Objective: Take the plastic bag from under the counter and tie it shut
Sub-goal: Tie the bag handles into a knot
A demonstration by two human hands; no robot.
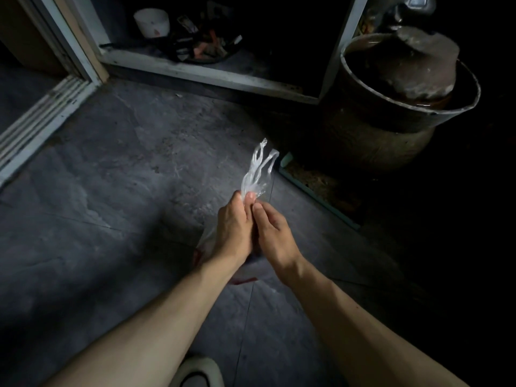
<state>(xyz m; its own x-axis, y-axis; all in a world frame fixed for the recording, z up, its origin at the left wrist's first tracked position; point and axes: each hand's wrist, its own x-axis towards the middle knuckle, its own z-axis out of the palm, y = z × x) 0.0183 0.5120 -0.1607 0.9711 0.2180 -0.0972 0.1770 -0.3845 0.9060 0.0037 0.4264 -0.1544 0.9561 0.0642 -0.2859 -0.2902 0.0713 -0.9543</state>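
Note:
A clear plastic bag (258, 169) is held above the grey floor, its twisted handles sticking up past my fingertips. My left hand (233, 230) and my right hand (272, 233) are pressed side by side, both pinching the bag's gathered neck. The body of the bag hangs below my hands and is mostly hidden; a pale part with red print shows under my left wrist. The scene is dim.
The open cupboard (212, 76) under the counter lies ahead, with a white bowl (152, 22) and dark clutter inside. A large dark pot with a lidded jar (405, 88) stands at the right. A door track (42, 118) runs at the left. A shoe (199, 370) shows at the bottom.

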